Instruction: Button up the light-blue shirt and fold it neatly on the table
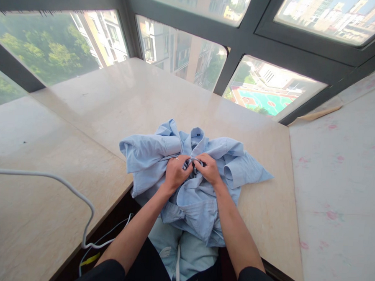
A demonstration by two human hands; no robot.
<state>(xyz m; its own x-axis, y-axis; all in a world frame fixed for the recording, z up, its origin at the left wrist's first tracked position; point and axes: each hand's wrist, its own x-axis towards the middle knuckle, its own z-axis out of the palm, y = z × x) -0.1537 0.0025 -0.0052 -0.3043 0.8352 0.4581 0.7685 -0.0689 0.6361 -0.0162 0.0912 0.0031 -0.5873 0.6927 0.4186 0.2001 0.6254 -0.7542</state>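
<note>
A light blue collared shirt (199,206) lies bunched on the stone sill, its collar at the far side and its lower part hanging over the near edge towards my lap. My left hand (176,171) is closed on the cloth of the front, just below the collar. Close beside it, my right hand (208,169) pinches the same front edge, fingertips almost meeting those of the left. Whatever small detail sits between the fingertips is hidden. One sleeve spreads out to the left, and a cuff and pointed flap of cloth lie to the right.
The pale stone sill (114,99) runs along windows with dark frames (239,38). A white cable (74,189) loops over the left part of the sill and down past its edge. A floral-papered wall (339,178) bounds the right side.
</note>
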